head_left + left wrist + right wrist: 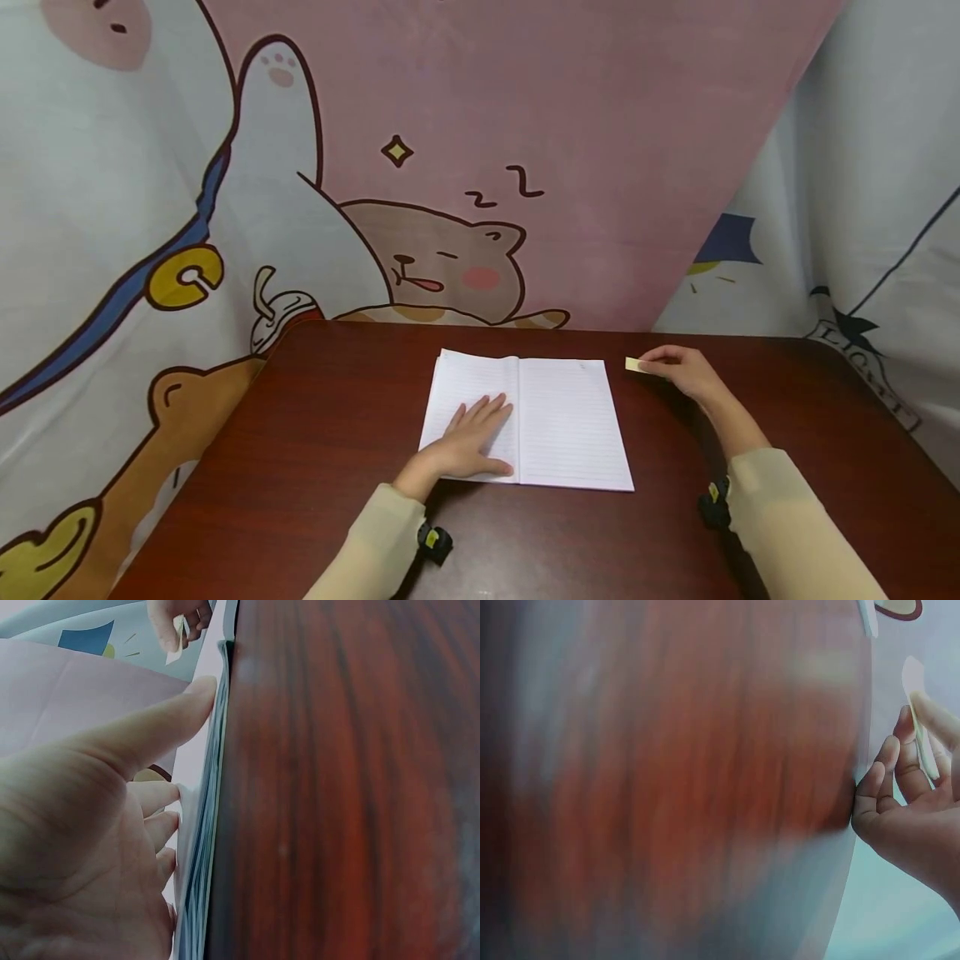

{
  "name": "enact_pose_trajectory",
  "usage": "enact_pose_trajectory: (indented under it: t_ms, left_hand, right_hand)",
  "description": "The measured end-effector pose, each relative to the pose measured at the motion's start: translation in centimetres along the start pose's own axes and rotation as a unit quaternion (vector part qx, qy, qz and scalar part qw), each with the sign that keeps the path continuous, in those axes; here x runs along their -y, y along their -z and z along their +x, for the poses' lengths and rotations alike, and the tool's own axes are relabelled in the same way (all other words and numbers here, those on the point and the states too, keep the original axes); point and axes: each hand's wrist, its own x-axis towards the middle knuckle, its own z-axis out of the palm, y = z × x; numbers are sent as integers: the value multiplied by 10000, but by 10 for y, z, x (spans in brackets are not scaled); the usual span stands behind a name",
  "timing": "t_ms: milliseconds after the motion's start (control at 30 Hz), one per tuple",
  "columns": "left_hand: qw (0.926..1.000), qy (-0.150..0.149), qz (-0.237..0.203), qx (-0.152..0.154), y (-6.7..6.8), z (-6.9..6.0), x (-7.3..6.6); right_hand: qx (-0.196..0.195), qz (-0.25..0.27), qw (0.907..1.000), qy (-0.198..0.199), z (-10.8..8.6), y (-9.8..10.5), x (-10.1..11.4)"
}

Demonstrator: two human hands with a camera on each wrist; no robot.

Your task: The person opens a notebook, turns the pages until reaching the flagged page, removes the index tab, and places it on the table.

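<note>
An open notebook [566, 425] with lined white pages lies on the table. My left hand [468, 442] rests on its left page with the fingers spread, the thumb near the spine at the lower edge. In the left wrist view the page edges [202, 855] run beside the left thumb and fingertips. To the right of the notebook, my right hand [686, 368] pinches a small pale yellow slip of paper [636, 365] between thumb and fingers. The right wrist view shows the slip [915, 682] sticking out past the thumb, with part of it in the palm.
The dark red wooden table [322, 450] extends around the notebook. Behind it hangs a cartoon-printed cloth [600, 167], which reaches the table's far edge. A small black device [435, 542] is strapped at the left wrist, another black device [714, 502] at the right.
</note>
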Motion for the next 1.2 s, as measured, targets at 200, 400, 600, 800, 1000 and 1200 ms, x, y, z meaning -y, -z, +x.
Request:
enact_pose_trajectory:
  t_ms: [200,400,600,800,1000,1200]
  left_hand:
    - [10000,4,-26,19,-1,-2,0]
    - [10000,18,-35,-36,-4,-2,4]
    - [10000,43,8,-83,-7,1,7]
    - [10000,16,18,-23,0,-2,-2]
    - [9999,72,88,-8,-4,0,1]
    - [10000,-36,19,-20,-1,-1,0]
  right_hand:
    - [225,-485,9984,175,-2,2,-6]
    - [387,-731,9964,179,-1,-2,-5]
    - [256,-786,9964,196,1,-6,-6]
    - [197,-891,9958,106,0,-8,-5]
    - [141,-912,9957,114,0,-9,-5]
    - [53,-991,9949,157,-1,-10,-3]
